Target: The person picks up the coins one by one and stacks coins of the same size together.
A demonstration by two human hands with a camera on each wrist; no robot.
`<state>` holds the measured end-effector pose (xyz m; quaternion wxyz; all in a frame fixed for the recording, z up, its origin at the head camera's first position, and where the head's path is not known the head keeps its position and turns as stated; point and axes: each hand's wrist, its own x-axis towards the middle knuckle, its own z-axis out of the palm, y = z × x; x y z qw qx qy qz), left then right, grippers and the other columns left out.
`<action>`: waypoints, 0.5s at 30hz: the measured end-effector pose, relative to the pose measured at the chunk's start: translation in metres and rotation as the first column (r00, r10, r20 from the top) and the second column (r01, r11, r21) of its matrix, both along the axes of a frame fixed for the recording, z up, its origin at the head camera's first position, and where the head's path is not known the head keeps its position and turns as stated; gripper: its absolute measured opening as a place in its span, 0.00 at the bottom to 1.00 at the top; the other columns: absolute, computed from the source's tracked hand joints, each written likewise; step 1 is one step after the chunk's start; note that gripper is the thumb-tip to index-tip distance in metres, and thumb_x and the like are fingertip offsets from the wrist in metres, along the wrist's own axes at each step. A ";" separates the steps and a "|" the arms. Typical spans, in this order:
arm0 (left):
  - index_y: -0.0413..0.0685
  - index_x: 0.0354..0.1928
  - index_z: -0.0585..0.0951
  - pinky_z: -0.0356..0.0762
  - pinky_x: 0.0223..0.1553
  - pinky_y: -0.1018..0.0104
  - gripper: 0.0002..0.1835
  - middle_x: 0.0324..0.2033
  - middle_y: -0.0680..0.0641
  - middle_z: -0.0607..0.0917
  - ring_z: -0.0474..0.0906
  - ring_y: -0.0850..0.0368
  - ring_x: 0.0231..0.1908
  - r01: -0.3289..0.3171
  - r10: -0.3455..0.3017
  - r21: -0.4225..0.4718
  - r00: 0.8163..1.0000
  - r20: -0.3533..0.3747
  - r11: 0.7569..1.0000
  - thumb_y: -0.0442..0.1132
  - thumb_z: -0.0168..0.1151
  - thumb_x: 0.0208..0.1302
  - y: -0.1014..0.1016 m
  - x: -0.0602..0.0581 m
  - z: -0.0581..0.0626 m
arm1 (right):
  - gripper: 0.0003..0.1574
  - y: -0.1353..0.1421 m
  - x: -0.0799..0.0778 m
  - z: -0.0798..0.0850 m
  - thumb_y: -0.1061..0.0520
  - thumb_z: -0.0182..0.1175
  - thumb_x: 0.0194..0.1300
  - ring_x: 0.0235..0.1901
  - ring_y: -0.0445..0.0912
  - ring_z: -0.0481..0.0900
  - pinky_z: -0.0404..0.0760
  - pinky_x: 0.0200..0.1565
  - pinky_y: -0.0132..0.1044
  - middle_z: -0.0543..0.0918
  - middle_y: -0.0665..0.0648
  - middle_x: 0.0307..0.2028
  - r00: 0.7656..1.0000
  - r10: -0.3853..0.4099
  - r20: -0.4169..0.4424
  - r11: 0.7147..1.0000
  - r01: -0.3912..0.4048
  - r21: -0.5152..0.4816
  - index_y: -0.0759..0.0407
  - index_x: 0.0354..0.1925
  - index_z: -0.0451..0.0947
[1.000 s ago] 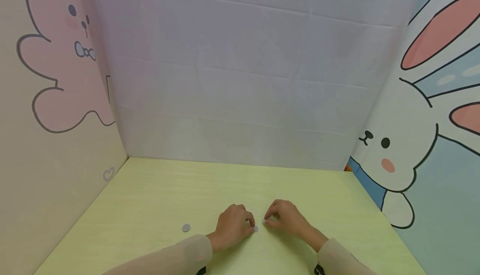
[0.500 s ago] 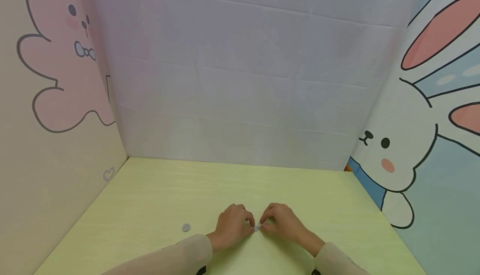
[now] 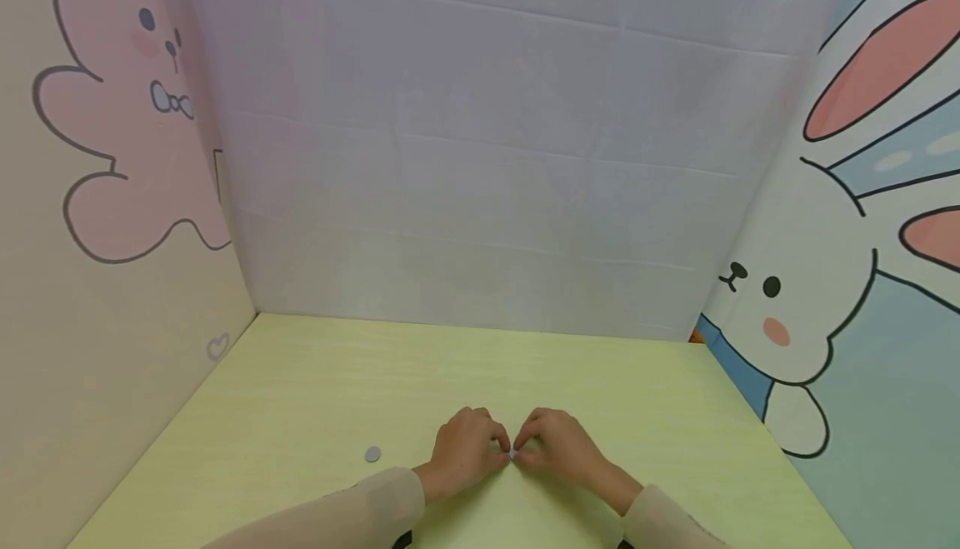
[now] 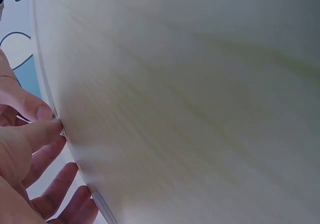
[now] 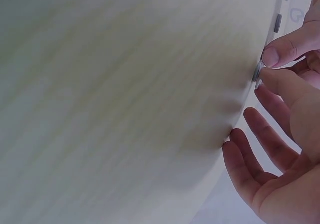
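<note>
In the head view my left hand [image 3: 467,449] and right hand [image 3: 558,449] meet fingertip to fingertip low over the table. Thumb and forefinger of each hand pinch at small grey discs [image 3: 512,454], mostly hidden by the fingertips. Seen from the right wrist, a thin grey disc edge [image 5: 257,72] shows between the two thumbs, close to the tabletop; I cannot tell how many discs are there. My right hand's other fingers [image 5: 245,169] spread loosely towards the surface. Another grey disc [image 3: 372,454] lies flat to the left of my left hand.
A pale yellow table [image 3: 337,382] spreads beneath the hands. Near my left hand's lower fingers a disc lies edge-on, a grey sliver [image 4: 103,208] in the left wrist view. A white sheet [image 3: 480,157] closes the back, with cartoon-printed panels [image 3: 862,416] at both sides.
My right hand has moved left, bringing its small pale disc up to the one at my left fingertips. The left hand and the disc lying at left have stayed put.
</note>
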<state>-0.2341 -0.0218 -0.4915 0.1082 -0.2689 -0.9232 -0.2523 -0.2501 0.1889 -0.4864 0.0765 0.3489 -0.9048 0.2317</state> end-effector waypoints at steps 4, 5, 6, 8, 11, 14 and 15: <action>0.61 0.31 0.93 0.72 0.27 0.71 0.05 0.30 0.58 0.85 0.72 0.65 0.32 -0.005 0.005 -0.004 1.000 0.002 1.000 0.45 0.83 0.57 0.000 -0.001 -0.002 | 0.03 -0.002 0.001 0.000 0.57 0.79 0.60 0.36 0.38 0.84 0.85 0.42 0.37 0.89 0.45 0.34 1.000 -0.003 -0.016 1.000 0.003 -0.003 0.51 0.31 0.92; 0.61 0.31 0.93 0.72 0.27 0.71 0.04 0.30 0.58 0.85 0.72 0.65 0.32 -0.007 0.007 -0.005 1.000 0.004 1.000 0.46 0.83 0.57 0.000 -0.001 -0.002 | 0.03 -0.002 0.001 0.000 0.57 0.79 0.60 0.36 0.38 0.84 0.84 0.42 0.37 0.89 0.45 0.34 1.000 -0.005 -0.019 1.000 0.005 -0.001 0.50 0.31 0.92; 0.61 0.31 0.93 0.72 0.28 0.71 0.04 0.30 0.58 0.85 0.73 0.64 0.32 -0.008 0.008 -0.005 1.000 0.006 1.000 0.45 0.83 0.57 0.000 -0.001 -0.002 | 0.04 -0.002 0.001 -0.001 0.57 0.79 0.60 0.36 0.38 0.84 0.84 0.42 0.37 0.89 0.45 0.34 1.000 -0.007 -0.023 1.000 0.007 0.002 0.50 0.31 0.92; 0.61 0.31 0.93 0.73 0.28 0.71 0.04 0.31 0.58 0.85 0.73 0.65 0.32 -0.009 0.009 -0.005 1.000 0.010 1.000 0.46 0.83 0.57 0.001 -0.001 -0.003 | 0.04 -0.002 0.001 -0.002 0.57 0.79 0.60 0.37 0.37 0.83 0.84 0.43 0.38 0.89 0.45 0.34 1.000 -0.012 -0.022 1.000 0.012 0.009 0.49 0.31 0.93; 0.61 0.31 0.93 0.73 0.29 0.71 0.04 0.31 0.58 0.85 0.73 0.65 0.33 -0.011 0.011 -0.002 1.000 0.012 1.000 0.46 0.83 0.58 0.001 -0.001 -0.003 | 0.03 -0.002 0.000 -0.003 0.57 0.79 0.59 0.37 0.36 0.83 0.85 0.43 0.38 0.89 0.44 0.34 0.999 -0.016 -0.029 1.000 0.016 0.018 0.49 0.31 0.93; 0.61 0.31 0.93 0.73 0.29 0.71 0.04 0.31 0.58 0.85 0.73 0.65 0.32 -0.009 0.009 0.002 1.000 0.008 1.000 0.45 0.83 0.57 0.000 -0.001 -0.003 | 0.03 -0.002 0.000 -0.003 0.56 0.80 0.59 0.37 0.36 0.83 0.85 0.43 0.39 0.89 0.43 0.34 0.999 -0.015 -0.029 1.000 0.015 0.017 0.49 0.31 0.93; 0.61 0.31 0.93 0.73 0.29 0.71 0.04 0.31 0.58 0.85 0.73 0.65 0.32 -0.009 0.009 0.002 1.000 0.008 1.000 0.45 0.83 0.57 0.000 -0.001 -0.003 | 0.03 -0.002 0.000 -0.003 0.56 0.80 0.59 0.37 0.36 0.83 0.84 0.43 0.39 0.89 0.43 0.34 0.999 -0.013 -0.031 1.000 0.013 0.016 0.50 0.31 0.93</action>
